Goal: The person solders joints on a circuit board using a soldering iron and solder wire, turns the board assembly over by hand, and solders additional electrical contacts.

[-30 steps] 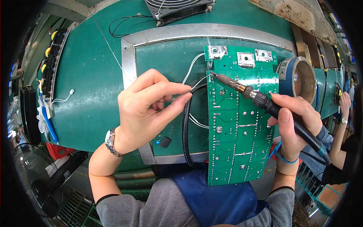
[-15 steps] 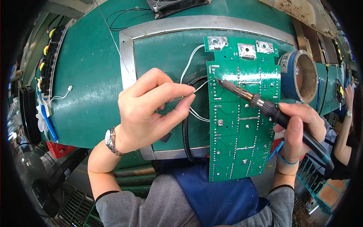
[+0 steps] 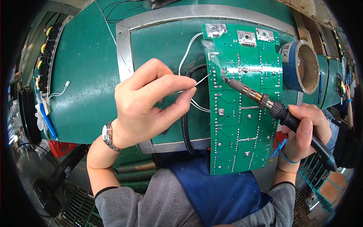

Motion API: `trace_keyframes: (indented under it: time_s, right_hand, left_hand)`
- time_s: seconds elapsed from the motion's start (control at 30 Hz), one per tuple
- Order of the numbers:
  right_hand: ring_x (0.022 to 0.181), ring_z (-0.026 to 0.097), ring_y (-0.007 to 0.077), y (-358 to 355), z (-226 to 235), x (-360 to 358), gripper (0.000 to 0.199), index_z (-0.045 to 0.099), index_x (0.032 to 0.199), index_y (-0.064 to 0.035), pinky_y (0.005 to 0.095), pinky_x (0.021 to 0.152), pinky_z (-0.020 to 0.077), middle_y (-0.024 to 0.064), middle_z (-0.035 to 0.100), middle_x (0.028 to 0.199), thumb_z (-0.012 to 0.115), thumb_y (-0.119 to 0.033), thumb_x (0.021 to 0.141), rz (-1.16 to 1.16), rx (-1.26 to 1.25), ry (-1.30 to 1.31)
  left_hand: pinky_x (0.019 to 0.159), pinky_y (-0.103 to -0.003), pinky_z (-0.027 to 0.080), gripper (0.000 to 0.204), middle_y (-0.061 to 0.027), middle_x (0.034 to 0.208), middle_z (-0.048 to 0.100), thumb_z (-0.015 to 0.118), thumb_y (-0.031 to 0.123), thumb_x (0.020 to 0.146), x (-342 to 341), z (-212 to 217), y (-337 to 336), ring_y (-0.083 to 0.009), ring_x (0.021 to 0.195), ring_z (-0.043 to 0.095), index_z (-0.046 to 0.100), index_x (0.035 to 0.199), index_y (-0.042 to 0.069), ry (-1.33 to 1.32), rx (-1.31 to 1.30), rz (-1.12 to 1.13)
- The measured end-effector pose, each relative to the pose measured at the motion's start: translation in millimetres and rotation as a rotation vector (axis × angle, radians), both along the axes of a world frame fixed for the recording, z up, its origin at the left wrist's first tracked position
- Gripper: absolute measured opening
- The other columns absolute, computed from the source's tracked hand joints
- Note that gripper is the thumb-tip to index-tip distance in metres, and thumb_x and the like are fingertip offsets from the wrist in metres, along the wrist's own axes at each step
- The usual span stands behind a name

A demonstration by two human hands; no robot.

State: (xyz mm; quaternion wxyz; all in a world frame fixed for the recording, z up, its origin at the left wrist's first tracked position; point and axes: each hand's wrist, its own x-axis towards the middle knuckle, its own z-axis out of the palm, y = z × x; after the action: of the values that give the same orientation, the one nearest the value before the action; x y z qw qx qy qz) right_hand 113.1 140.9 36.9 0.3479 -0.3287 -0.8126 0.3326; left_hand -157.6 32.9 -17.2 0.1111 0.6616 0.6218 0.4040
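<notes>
1. Green circuit board (image 3: 244, 102) lying flat on the desk (image 3: 87, 75), long way up and down, lower end hanging over the near edge above a blue apron (image 3: 215, 193).
2. Soldering iron (image 3: 272, 108) slanting across the board, metal tip touching a shiny spot near the board's upper left edge, with a little puff of smoke just above.
3. Right hand (image 3: 302, 132) wrapped around the iron's black handle, fingers shut tight on it, just past the board's right edge.
4. Thin solder wire (image 3: 202, 80) reaching from the left toward the tip of the iron.
5. Left hand (image 3: 149, 102) left of the board, thumb and first fingers pinched together on the solder wire; silver watch (image 3: 107, 137) on that wrist.
6. White wires (image 3: 189, 49) and a black cable (image 3: 186, 125) curling between the left hand and the board's left edge.
7. Three silver metal tabs (image 3: 245, 36) in a row along the board's top end.
8. Big roll of blue tape (image 3: 300, 66) just beside the board's upper right corner.
9. Shiny metal frame (image 3: 123, 60) around a green mat under the board.
10. Black fan (image 3: 34, 178) down low on the left, below the desk.
</notes>
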Motion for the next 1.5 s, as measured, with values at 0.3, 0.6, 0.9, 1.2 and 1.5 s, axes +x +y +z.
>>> trace_keyframes:
  time_s: [0.3,0.6,0.9,1.2,1.5]
  right_hand:
    - [0.045,0.051,0.0102,-1.3,-5.4,-5.4,0.033,0.074,0.086,0.0014,0.0248,0.045,0.0355,0.0026,0.061,0.054,0.065,-0.03,0.09,-0.016,0.023,-0.024]
    - [0.047,0.055,0.0117,1.4,-4.0,-6.3,0.03,0.074,0.087,0.0009,0.0254,0.046,0.0398,0.0051,0.064,0.058,0.065,-0.027,0.089,0.058,0.048,-0.09]
    - [0.049,0.061,0.0172,-5.1,-1.5,5.4,0.028,0.072,0.083,-0.0015,0.0275,0.048,0.0462,0.0077,0.07,0.066,0.066,-0.028,0.089,0.071,0.04,-0.053]
    - [0.046,0.058,0.0174,-10.6,-3.0,6.9,0.027,0.072,0.08,-0.0023,0.0273,0.047,0.0452,0.006,0.068,0.063,0.065,-0.028,0.088,0.09,0.084,-0.074]
    - [0.044,0.056,0.0147,-4.9,-1.2,13.0,0.026,0.072,0.08,-0.0012,0.0263,0.045,0.0423,0.005,0.066,0.06,0.065,-0.025,0.088,0.162,0.081,-0.063]
  left_hand:
    - [0.046,-0.027,0.042,0.021,-0.0007,0.071,0.054,0.081,0.003,0.067,5.2,-5.0,0.0,-0.0128,0.055,0.054,0.073,0.086,0.011,-0.006,0.002,-0.053]
    - [0.047,-0.028,0.043,0.021,-0.0005,0.071,0.054,0.081,0.005,0.069,3.8,-16.0,4.1,-0.0136,0.056,0.054,0.074,0.087,0.011,0.041,0.035,-0.091]
    - [0.047,-0.028,0.044,0.022,-0.0004,0.071,0.054,0.08,0.006,0.065,8.2,-0.5,-5.9,-0.0136,0.057,0.055,0.072,0.085,0.011,0.065,0.026,-0.167]
    - [0.047,-0.028,0.044,0.024,-0.0004,0.071,0.054,0.079,0.007,0.067,8.8,-12.4,-2.2,-0.014,0.057,0.056,0.073,0.09,0.01,0.134,0.081,-0.199]
    - [0.045,-0.028,0.043,0.02,-0.0002,0.071,0.055,0.08,0.007,0.067,12.0,-3.1,-9.4,-0.0136,0.056,0.055,0.073,0.085,0.009,0.086,0.07,-0.268]
